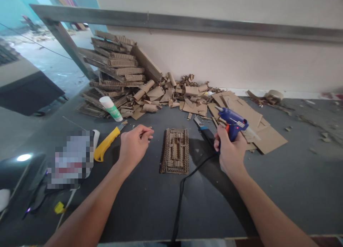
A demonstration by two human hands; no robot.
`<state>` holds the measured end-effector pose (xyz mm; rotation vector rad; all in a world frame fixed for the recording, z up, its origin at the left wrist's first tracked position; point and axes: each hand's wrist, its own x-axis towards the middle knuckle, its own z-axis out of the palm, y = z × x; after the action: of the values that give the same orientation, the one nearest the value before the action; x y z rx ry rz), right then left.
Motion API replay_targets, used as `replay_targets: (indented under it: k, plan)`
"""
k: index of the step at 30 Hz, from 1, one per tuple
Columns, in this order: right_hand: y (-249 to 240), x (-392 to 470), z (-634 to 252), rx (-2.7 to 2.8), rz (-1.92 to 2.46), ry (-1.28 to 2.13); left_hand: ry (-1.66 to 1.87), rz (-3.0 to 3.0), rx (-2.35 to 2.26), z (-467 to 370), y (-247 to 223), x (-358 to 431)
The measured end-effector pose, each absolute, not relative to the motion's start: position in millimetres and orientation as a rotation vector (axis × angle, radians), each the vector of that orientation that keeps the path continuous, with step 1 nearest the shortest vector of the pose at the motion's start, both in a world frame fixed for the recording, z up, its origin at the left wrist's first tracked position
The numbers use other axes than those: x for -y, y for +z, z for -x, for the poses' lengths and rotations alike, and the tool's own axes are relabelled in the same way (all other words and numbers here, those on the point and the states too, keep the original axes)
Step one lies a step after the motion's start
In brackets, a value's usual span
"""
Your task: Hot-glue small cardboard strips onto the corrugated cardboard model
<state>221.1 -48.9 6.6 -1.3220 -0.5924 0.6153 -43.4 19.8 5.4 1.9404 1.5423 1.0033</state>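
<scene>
My right hand (230, 147) is wrapped round a blue hot glue gun (233, 121) with an orange trigger; its nozzle points up and left, and a clear glue stick sticks out behind. To the left, my left hand (136, 143) is closed in a pinch on a small strip of cardboard (150, 128), mostly hidden by the fingers. Between the hands a rectangular panel of layered corrugated cardboard (175, 150) lies flat on the dark table, apart from both. A blue and black utility knife (204, 130) rests beside my right hand.
A yellow cutter (108, 141) and a white-green glue stick tube (111, 108) are on the left. Stacked cardboard pieces (120, 66) and loose scraps (171, 93) line the back. Cardboard sheets (270, 134) lie at right. The gun's black cord (181, 190) crosses the dark table (144, 207).
</scene>
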Motion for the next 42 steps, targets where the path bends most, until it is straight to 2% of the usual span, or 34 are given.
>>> replay_targets:
  k: [16,25,31,35,42]
  plan:
    - [5.1,50.1,-218.4,0.611,1.339,0.65,1.013,-2.189,-1.723,45.3,5.3,-21.8]
    - [5.4,50.1,-218.3,0.593,1.314,0.634,0.982,-1.984,-1.573,44.9,-0.3,-24.2]
    - [5.1,49.8,-218.9,0.57,1.315,0.635,0.986,-1.994,-1.418,25.9,17.1,-36.7]
    - [3.9,49.5,-218.8,0.567,1.317,0.645,0.866,-2.011,-1.458,10.2,35.0,-58.8]
    - [7.2,49.6,-220.0,0.532,1.313,0.665,0.911,-2.239,-1.477,-21.2,50.3,-102.1]
